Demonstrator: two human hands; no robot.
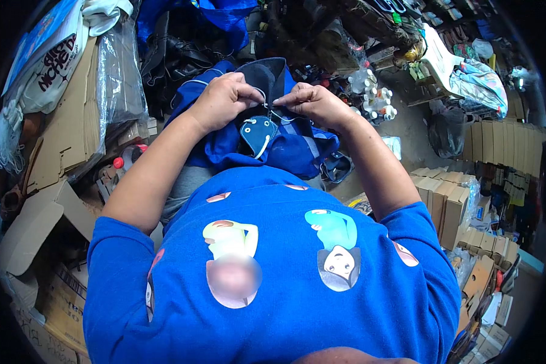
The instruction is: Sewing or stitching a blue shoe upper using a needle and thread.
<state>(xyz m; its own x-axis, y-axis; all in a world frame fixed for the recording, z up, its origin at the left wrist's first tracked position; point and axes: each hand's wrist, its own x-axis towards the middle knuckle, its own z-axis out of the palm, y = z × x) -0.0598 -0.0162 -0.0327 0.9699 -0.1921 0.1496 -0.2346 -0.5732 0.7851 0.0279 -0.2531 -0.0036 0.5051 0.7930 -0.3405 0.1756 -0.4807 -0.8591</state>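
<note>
On my lap lies what looks like a dark shoe (pixel 267 76), its opening toward me, with a dark teal flap (pixel 256 134) that has several pale eyelets and white edging. My left hand (pixel 223 100) is closed in a pinch on a thin white cord (pixel 261 92) just above the flap. Opposite it, my right hand (pixel 315 104) pinches the same cord, which runs between the two hands and loops down to the right. Bright blue cloth (pixel 224 145) is spread under the shoe and over my legs.
At the left, flattened cardboard (pixel 73 115) and clear plastic wrap (pixel 118 85) stand upright. An open cardboard box (pixel 39 224) sits nearer. Several small white-capped bottles (pixel 376 100) cluster at the right, beyond a white plastic chair (pixel 440 60). Stacked cardboard boxes (pixel 449 203) line the right side.
</note>
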